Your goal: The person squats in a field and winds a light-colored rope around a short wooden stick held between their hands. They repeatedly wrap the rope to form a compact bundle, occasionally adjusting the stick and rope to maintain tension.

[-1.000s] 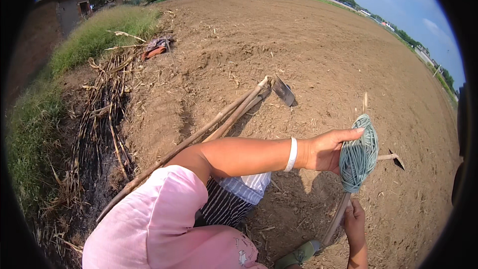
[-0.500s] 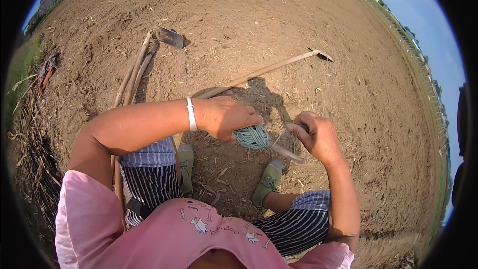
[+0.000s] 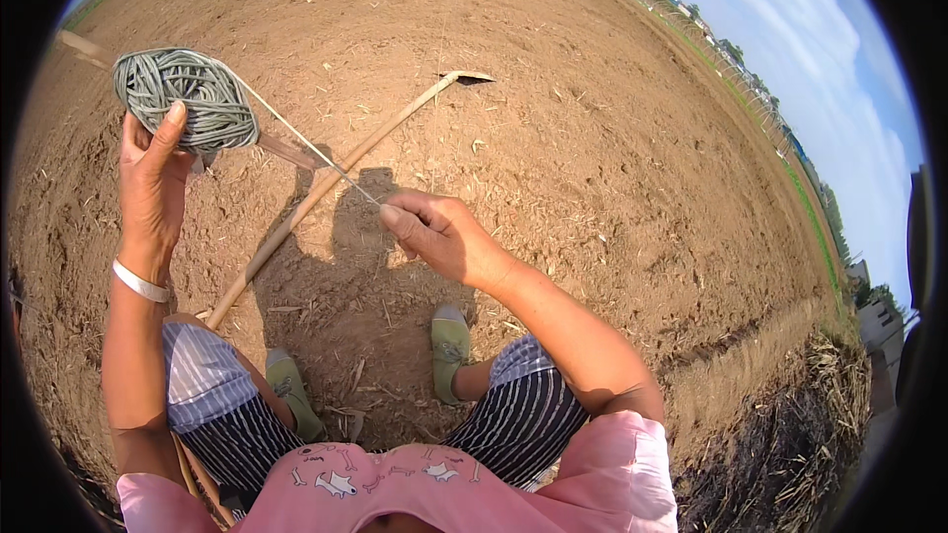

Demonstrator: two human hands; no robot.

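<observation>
The wound ball of grey-green cord (image 3: 185, 97) shows a muted sage tone, its loose strand (image 3: 316, 150) paler. The thin bangle (image 3: 138, 282) is white. The striped trousers (image 3: 202, 385) run navy and white; the loose top (image 3: 415, 489) is pink (with small white figures printed on it). The slip-on shoes (image 3: 450, 347) are olive green. The long wooden pole (image 3: 336, 183) is tan against reddish-brown tilled soil (image 3: 592, 138).

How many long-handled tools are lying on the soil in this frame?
1 clearly: a long wooden-handled tool lies on the soil ahead of the feet, partly behind the taut cord. Another handle end may show at the upper left behind the cord ball; cannot tell.
</observation>
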